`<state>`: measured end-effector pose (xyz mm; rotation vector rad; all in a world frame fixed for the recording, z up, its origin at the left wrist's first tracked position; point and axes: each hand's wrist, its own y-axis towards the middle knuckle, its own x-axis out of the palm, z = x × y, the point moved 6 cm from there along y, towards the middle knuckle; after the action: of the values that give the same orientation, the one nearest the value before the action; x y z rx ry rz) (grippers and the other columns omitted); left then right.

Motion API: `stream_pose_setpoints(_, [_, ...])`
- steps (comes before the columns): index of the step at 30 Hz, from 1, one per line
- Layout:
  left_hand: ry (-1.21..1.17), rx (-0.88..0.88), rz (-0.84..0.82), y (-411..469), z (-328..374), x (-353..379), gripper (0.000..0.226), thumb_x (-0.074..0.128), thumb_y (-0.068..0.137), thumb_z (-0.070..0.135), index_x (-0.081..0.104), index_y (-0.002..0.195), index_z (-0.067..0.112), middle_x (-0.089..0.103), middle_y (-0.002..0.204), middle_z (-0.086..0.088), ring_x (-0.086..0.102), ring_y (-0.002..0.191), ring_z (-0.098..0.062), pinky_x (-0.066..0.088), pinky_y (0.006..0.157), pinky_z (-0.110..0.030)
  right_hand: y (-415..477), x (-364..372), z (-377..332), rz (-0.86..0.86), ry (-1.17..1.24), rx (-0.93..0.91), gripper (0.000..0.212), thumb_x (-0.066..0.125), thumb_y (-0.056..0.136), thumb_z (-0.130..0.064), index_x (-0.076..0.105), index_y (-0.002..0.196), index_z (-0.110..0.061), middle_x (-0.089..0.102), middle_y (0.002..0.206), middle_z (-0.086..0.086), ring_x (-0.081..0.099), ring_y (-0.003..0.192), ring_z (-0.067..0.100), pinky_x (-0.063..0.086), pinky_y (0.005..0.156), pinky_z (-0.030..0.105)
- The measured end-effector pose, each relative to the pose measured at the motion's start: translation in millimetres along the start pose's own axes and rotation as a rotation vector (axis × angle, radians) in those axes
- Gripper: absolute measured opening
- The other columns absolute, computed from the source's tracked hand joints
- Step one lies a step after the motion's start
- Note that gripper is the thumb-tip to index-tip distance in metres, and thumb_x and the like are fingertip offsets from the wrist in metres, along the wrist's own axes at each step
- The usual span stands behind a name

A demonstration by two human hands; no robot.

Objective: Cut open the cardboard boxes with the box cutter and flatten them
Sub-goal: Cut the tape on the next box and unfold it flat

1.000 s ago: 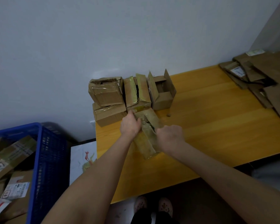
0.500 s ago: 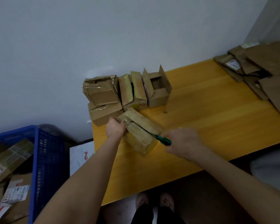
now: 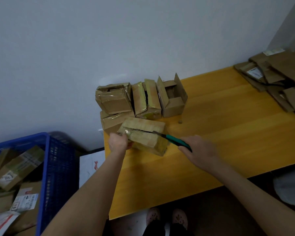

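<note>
- Working the taped box [image 3: 143,138] at about 9 o'clock on the table [image 3: 228,133], right in front of the stack of other boxes [image 3: 140,99] at its 12.
- Pinning it at its 9 o'clock end with the left hand [image 3: 118,143], with fingers curled round the corner.
- Gripping the box cutter [image 3: 174,139] by the green handle in the right hand [image 3: 199,149], out at the box's 3 o'clock, with the blade tip at the top seam.
- Looks like a dark slit open along most of that seam already, though hard to be sure through the blur.
- Best to pull toward 3 o'clock in one smooth stroke, away from the holding hand, never toward 9.
- Go shallow: just through the tape, not deep into the cardboard.
- Press down harder at the 9 o'clock end to stop any sliding with the pull.
- Then flip for the bottom seam, squash flat, and toss onto the flat pile [image 3: 279,79] up at 2 o'clock.
</note>
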<state>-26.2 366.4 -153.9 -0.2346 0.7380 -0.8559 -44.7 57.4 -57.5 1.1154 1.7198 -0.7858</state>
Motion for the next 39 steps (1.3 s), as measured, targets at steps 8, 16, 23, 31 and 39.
stream_pose_setpoints(8, [0.102,0.034,0.052,7.4,-12.6,-0.1,0.034,0.060,0.086,0.028,0.050,0.110,0.006,0.067,0.097,-0.019,0.069,0.071,-0.038,0.060,0.057,-0.048,-1.7,8.0,1.4,0.094,0.579,0.188,0.016,0.045,0.100,-0.023,0.055,0.100,-0.011,0.051,0.069,-0.004,0.045,0.054,0.007,0.035,0.048,0.017])
stream_pose_setpoints(16, [0.928,0.447,0.041,-64.0,58.6,-7.9,0.056,0.049,0.092,0.057,0.047,0.121,0.008,0.062,0.108,-0.010,0.063,0.096,-0.026,0.049,0.069,-0.033,32.6,56.5,12.0,-0.025,0.960,0.707,0.028,0.036,0.103,-0.035,0.050,0.108,-0.011,0.053,0.089,0.006,0.052,0.077,0.020,0.041,0.064,0.032])
stream_pose_setpoints(23, [1.261,0.861,-0.449,-95.9,91.7,87.8,0.121,0.074,0.073,0.054,-0.008,0.154,0.016,0.002,0.162,-0.006,0.001,0.149,-0.027,0.008,0.120,-0.049,35.7,57.5,22.2,-0.032,0.954,0.778,0.031,0.040,0.102,-0.033,0.055,0.112,-0.009,0.059,0.086,0.003,0.057,0.079,0.022,0.044,0.067,0.034])
stream_pose_setpoints(31, [1.319,0.852,-0.425,-79.9,73.3,106.6,0.118,0.077,0.070,0.052,0.004,0.154,0.014,0.016,0.154,-0.009,0.015,0.143,-0.032,0.015,0.119,-0.051,-1.3,43.9,47.9,-0.001,0.816,0.627,0.034,0.057,0.092,-0.019,0.053,0.125,-0.027,0.065,0.084,-0.003,0.062,0.069,0.009,0.043,0.051,0.021])
stream_pose_setpoints(39, [1.307,0.870,-0.393,-85.1,67.7,106.4,0.117,0.081,0.065,0.053,0.013,0.152,0.014,0.025,0.145,-0.011,0.025,0.134,-0.033,0.021,0.117,-0.047,0.1,40.0,53.1,-0.078,0.665,0.495,0.041,0.059,0.089,-0.023,0.054,0.130,-0.027,0.068,0.083,-0.001,0.065,0.070,0.014,0.051,0.056,0.027])
